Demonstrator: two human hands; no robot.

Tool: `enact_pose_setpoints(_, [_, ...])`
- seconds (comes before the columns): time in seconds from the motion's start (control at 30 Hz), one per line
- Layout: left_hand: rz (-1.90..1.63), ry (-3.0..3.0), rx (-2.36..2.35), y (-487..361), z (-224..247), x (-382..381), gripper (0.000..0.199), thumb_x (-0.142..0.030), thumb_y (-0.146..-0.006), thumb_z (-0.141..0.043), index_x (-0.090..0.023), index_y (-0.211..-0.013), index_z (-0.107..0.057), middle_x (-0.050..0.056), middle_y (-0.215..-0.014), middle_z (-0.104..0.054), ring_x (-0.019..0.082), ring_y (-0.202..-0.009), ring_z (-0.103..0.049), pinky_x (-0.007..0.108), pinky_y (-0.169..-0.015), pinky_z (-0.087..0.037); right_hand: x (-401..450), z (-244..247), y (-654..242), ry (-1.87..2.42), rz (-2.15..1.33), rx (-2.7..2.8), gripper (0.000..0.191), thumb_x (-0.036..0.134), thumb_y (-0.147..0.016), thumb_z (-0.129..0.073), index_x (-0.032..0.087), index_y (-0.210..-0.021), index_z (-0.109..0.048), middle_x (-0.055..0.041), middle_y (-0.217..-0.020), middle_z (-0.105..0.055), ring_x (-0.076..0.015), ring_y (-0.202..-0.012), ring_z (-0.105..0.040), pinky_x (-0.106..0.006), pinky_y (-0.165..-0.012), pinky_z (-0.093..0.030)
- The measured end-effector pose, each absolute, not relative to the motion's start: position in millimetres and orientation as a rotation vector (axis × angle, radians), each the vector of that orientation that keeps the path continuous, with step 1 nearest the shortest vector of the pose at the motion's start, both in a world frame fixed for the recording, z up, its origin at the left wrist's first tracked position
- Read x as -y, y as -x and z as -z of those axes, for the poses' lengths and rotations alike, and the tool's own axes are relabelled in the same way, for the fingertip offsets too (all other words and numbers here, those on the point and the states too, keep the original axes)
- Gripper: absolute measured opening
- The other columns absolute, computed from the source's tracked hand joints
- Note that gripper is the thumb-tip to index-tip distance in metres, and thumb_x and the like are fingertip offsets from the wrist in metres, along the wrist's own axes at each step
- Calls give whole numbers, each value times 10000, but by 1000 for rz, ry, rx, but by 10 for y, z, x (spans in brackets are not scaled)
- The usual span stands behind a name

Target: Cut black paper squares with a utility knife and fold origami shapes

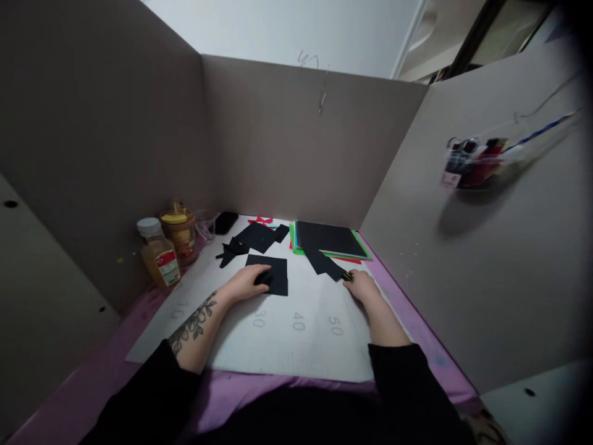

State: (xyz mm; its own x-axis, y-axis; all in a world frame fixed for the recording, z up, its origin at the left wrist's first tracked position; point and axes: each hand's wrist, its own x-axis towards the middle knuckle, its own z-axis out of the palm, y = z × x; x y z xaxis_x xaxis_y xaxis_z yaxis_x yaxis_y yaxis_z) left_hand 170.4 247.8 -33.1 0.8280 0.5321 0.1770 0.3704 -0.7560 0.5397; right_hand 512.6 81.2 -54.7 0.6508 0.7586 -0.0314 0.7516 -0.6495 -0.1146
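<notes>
A square piece of black paper (278, 278) lies flat on the white mat (296, 352). My left hand (248, 282) rests on its left part, thumb and fingers apart. Farther right, my right hand (364, 285) has its fingers closed on a small black-and-yellow thing (347, 276), whose kind I cannot make out. That thing is at the lower end of a strip of black paper (330, 267). Behind my left hand lie more black paper pieces (257, 236), some cut into narrow, pointed shapes.
A stack of coloured sheets (331, 238), black on top, lies at the back right. Red scraps (262, 220) and a black phone-like object (226, 222) are at the back. A bottle (159, 253) and a yellow-lidded cup (180, 232) stand left. Grey panels surround the table; a holder (482, 164) hangs right.
</notes>
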Motion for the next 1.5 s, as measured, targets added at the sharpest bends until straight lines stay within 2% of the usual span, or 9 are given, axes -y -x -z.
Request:
enact_pose_setpoints(0.2, [-315,-2640,-869,-1727,382,-2406,754,-416,-644,-702,-228,-1334,-463,130,-1274,-541,338,-1149,-485,397,-921,-378,-738,353,-5121,2832,151,849,366,289,-824,-505,98,-1124,-595,-242,-1098,-539,-357,-1056,-517,-407,-759,-428])
enact_pose_setpoints(0.33, [-280,-2681,-895,-1698,391,-2447,800,-503,-633,-693,-227,-1344,-451,145,-1240,-539,346,-1111,-500,395,-885,-396,-832,298,-4911,2609,248,1083,413,294,-823,-526,85,-1178,-552,-212,-1076,-546,-308,-1036,-519,-375,-842,-395])
enact_pose_setpoints(0.47, [-347,-2694,-777,-1701,361,-2395,631,-464,-701,-651,-215,-1268,-534,123,-1266,-531,316,-1141,-476,385,-948,-364,-940,381,-4606,2309,-3,1571,405,239,-800,-542,163,-1198,-554,-116,-1074,-558,-227,-1006,-521,-295,-876,-372])
enact_pose_setpoints(0.6, [-413,-2705,-724,-1764,282,-2263,460,-376,-761,-603,-220,-1192,-589,100,-1257,-546,289,-1154,-469,375,-982,-342,-988,406,-4287,2293,6,1698,403,207,-771,-557,196,-1172,-588,-119,-1072,-560,-258,-1010,-498,-339,-868,-372])
enact_pose_setpoints(0.83, [-619,-2140,-1464,-1546,267,-2487,350,-224,-788,-539,-112,-1120,-544,194,-1034,-603,339,-975,-572,391,-794,-415,-1060,439,-3697,1695,-170,2165,438,284,-858,-478,192,-1285,-522,-121,-1332,-497,-252,-1227,-422,-410,-1021,-325])
enact_pose_setpoints(1.07, [-562,-1561,-1361,-1414,346,-2729,431,-225,-769,-567,-162,-1178,-446,74,-832,-620,175,-617,-614,259,-528,-435,-1031,541,-3539,1720,-256,2279,535,378,-872,-469,155,-1357,-445,-152,-1432,-383,-295,-1333,-307,-445,-1072,-270])
enact_pose_setpoints(1.27, [-596,-1534,-1043,-1467,349,-2620,466,-228,-573,-747,-137,-981,-542,-4,-630,-583,131,-515,-548,221,-469,-372,-1035,595,-3572,1644,-299,2161,533,353,-819,-545,183,-1321,-490,-141,-1404,-424,-290,-1303,-348,-456,-1066,-275])
enact_pose_setpoints(1.4, [-725,-1523,-892,-1510,276,-2551,446,-235,-580,-731,-155,-969,-529,-9,-660,-607,123,-553,-563,216,-505,-394,-1133,629,-3646,1605,-303,1524,629,328,-781,-556,184,-1373,-398,-150,-1366,-439,-240,-1092,-522,-391,-896,-438])
enact_pose_setpoints(1.5, [-725,-1515,-776,-1527,228,-2520,399,-285,-597,-727,-163,-931,-548,-13,-680,-614,120,-585,-575,210,-526,-404,-1190,578,-3720,1467,-542,1104,482,431,-785,-549,165,-1186,-568,-82,-915,-636,-146,-648,-554,-276,-579,-444])
